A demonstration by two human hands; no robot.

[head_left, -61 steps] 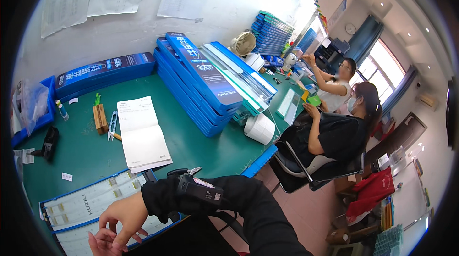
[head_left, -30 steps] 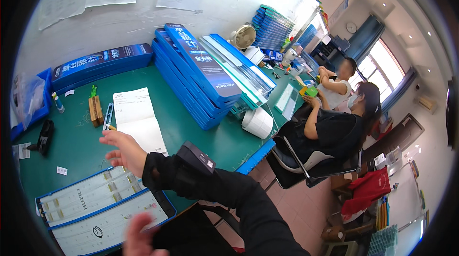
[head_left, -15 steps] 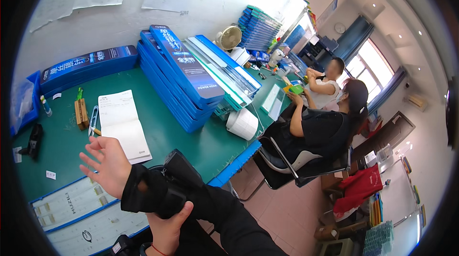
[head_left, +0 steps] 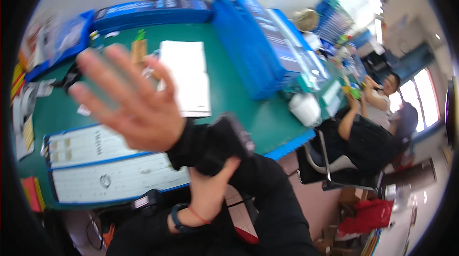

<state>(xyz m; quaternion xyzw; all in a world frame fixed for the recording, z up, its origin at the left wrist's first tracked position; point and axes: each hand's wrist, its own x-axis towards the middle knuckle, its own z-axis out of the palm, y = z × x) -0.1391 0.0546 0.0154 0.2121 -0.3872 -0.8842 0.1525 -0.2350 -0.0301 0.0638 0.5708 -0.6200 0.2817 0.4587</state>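
My right hand [head_left: 136,107] is raised over the table with its fingers spread and slightly blurred; it holds nothing. Its forearm, in a black sleeve, comes in from the lower right. A black box-shaped device [head_left: 234,134] is strapped on that wrist. My left hand [head_left: 208,198] wraps round the right wrist at the strap from below, thumb along the lower edge, its other fingers hidden. A red string and a dark band [head_left: 178,217] circle my left wrist. Beyond the right hand lies an open notebook [head_left: 186,79], with a wooden block [head_left: 138,51] beside it.
Two long white trays with blue rims [head_left: 119,179] lie along the near edge of the green table [head_left: 229,91]. Long blue boxes [head_left: 253,45] are stacked behind, by a white roll [head_left: 305,110]. A blue bin [head_left: 71,40] stands left. Two people [head_left: 368,131] sit at the right.
The view has swung left and down, so the table contents sit farther right and higher. My right hand's fingers have straightened and spread. My left hand stays at the right wrist.
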